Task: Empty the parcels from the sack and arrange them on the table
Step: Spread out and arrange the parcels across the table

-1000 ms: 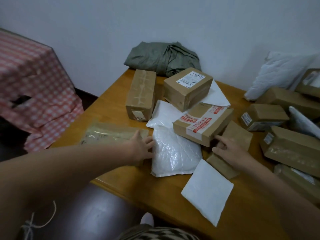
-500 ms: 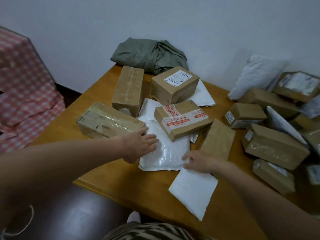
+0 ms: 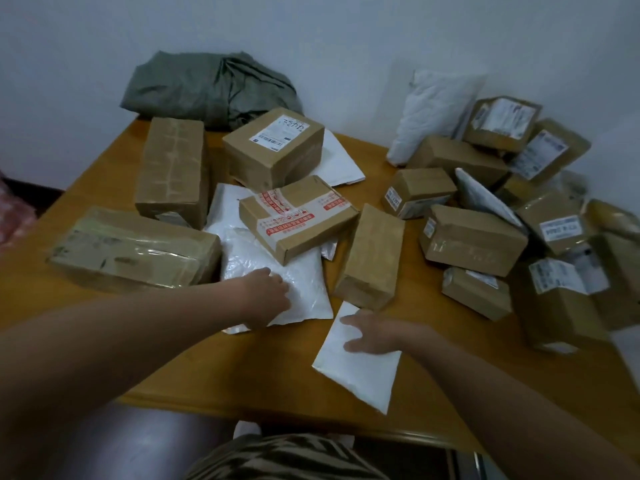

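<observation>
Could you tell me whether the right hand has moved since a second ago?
Yes: the right hand came back from the narrow brown cardboard box onto the flat white envelope.

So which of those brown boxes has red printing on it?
The flat box in the middle, lying partly on the white padded mailer. The others show only plain tape or white labels.

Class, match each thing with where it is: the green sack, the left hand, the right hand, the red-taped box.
1 green sack
2 left hand
3 right hand
4 red-taped box

a on the flat white envelope
b just in front of the handwritten-label box
c crumpled against the wall
d touching the crinkled white bag's near end

Pairs: 1-c, 2-d, 3-a, 4-b
</observation>
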